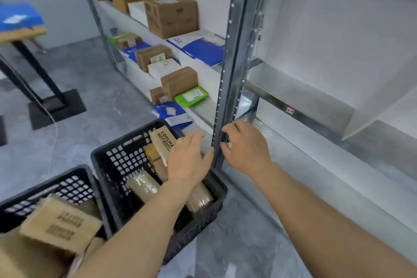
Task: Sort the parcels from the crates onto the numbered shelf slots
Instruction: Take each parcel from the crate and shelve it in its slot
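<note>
Nearest me, at the lower left, sits the first black perforated plastic crate [74, 184], with several brown cardboard parcels [59, 224] piled in it. Just beside it stands the second black perforated plastic crate [117, 158], and I can see it holds more brown parcels too, among them a tall printed kraft carton [161, 142] leaning at the far side and a tape-wrapped brown package [142, 185] lower down. My left hand [188, 160] hangs over this second crate with fingers straight and spread, holding nothing. My right hand [244, 146] is up by the grey metal shelf upright [228, 74], fingers loosely curved; it looks empty, with no parcel in its grip, though I cannot tell whether it touches the post. To the right, the bare grey metal shelf bay [316, 88] holds nothing that I can see, with a small label [290, 110] on its front rail too blurred to read. Further off, the left shelf bay [203, 106] already carries sorted goods: a green flat mailer [191, 96], blue mailers [204, 51], white boxes and brown cartons [172, 16] on its tiers. At the far left stands a wooden desk [20, 35] with something blue on it. I judge the job partway through: many parcels shelved, both crates not yet emptied.
</note>
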Motion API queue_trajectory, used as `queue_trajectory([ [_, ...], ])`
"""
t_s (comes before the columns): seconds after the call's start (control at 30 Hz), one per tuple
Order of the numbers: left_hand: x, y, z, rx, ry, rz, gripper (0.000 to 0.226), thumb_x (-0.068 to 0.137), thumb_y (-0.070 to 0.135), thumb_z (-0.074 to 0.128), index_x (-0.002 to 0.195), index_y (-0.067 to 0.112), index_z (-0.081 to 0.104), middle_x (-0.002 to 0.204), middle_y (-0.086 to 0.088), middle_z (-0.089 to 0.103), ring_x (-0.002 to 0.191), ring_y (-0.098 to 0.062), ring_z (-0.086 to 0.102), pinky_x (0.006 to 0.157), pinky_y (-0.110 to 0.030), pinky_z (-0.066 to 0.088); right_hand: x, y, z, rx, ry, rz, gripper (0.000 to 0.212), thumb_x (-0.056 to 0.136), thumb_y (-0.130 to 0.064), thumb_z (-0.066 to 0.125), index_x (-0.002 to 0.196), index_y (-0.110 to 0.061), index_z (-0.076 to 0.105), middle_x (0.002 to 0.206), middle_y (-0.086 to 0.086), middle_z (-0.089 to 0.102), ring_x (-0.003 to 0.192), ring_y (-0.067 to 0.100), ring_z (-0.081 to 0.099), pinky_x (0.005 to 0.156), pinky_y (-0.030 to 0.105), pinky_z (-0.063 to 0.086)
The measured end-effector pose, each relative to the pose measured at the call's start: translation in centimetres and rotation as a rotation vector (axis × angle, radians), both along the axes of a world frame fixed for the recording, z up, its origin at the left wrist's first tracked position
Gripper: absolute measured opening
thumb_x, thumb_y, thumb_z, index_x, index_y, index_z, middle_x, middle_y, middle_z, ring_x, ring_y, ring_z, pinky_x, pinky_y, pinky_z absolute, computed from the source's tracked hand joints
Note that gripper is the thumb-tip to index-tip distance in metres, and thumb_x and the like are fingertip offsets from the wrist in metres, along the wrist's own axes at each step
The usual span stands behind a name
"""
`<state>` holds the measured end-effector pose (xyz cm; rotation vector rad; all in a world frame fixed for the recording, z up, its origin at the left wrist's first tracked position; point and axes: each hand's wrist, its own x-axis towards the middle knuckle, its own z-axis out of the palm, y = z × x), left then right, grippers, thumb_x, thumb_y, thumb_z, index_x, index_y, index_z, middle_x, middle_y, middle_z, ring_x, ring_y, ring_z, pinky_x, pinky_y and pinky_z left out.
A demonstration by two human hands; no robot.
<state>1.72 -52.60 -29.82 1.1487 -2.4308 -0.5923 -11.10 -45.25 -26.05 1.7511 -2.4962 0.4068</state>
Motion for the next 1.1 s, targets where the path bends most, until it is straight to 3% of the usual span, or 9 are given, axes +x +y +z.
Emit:
queue_trajectory([
  [0.17,4.5,-1.9,-1.8,0.053,-0.015,0.111,0.054,0.092,0.038,0.053,0.141,0.018,0.039,0.139,-0.005,0.049,0.128,-0.023,0.041,0.105,-0.040,0.036,4.1,-3.4,-0.7,0.041,0.013,0.117,0.038,0.087,-0.024,0.059,0.121,-0.008,0.056,0.115,0.012,0.057,0.106,0.032,0.054,0.080,0.040,0.046],
  [0.33,7.5,-3.7,-3.4,0.049,-0.066,0.187,0.071,0.092,0.041,0.048,0.151,0.018,0.016,0.155,-0.007,0.027,0.142,-0.026,0.024,0.116,-0.044,0.023,6.3,-5.9,-2.0,0.105,-0.021,0.183,0.059,0.092,-0.033,0.053,0.143,-0.015,0.032,0.139,0.009,0.042,0.123,0.027,0.043,0.096,0.037,0.040],
  [0.43,8.2,-4.3,-4.0,0.088,-0.084,0.249,0.074,0.096,0.044,0.044,0.153,0.018,0.005,0.160,-0.004,0.007,0.147,-0.022,0.004,0.119,-0.038,0.006,6.8,-7.2,-2.9,0.144,-0.051,0.225,0.060,0.093,-0.035,0.052,0.145,-0.019,0.026,0.142,0.006,0.037,0.125,0.024,0.041,0.097,0.035,0.039],
  [0.53,8.1,-5.0,-4.9,0.094,-0.108,0.297,0.074,0.096,0.045,0.043,0.153,0.019,0.003,0.161,-0.003,0.006,0.148,-0.020,0.003,0.118,-0.035,0.004,6.4,-8.5,-4.1,0.152,-0.073,0.277,0.060,0.092,-0.034,0.053,0.144,-0.019,0.027,0.140,0.005,0.039,0.125,0.023,0.040,0.096,0.035,0.040],
  [0.83,5.3,-7.0,-7.3,0.290,-0.208,0.441,0.065,0.096,0.040,0.046,0.151,0.019,0.018,0.155,-0.003,0.028,0.141,-0.023,0.026,0.114,-0.041,0.028,2.0,-12.7,-9.2,0.240,-0.171,0.378,0.048,0.094,-0.030,0.052,0.139,-0.021,0.037,0.137,0.002,0.042,0.122,0.020,0.044,0.093,0.030,0.042],
  [1.1,2.5,-8.8,-10.3,0.501,-0.215,0.556,0.062,0.098,0.031,0.047,0.151,0.021,0.016,0.152,-0.002,0.033,0.136,-0.023,0.035,0.102,-0.041,0.039,-2.3,-16.1,-14.9,0.323,-0.255,0.362,0.045,0.095,-0.031,0.050,0.138,-0.023,0.039,0.132,0.002,0.046,0.116,0.018,0.049,0.081,0.025,0.044],
])
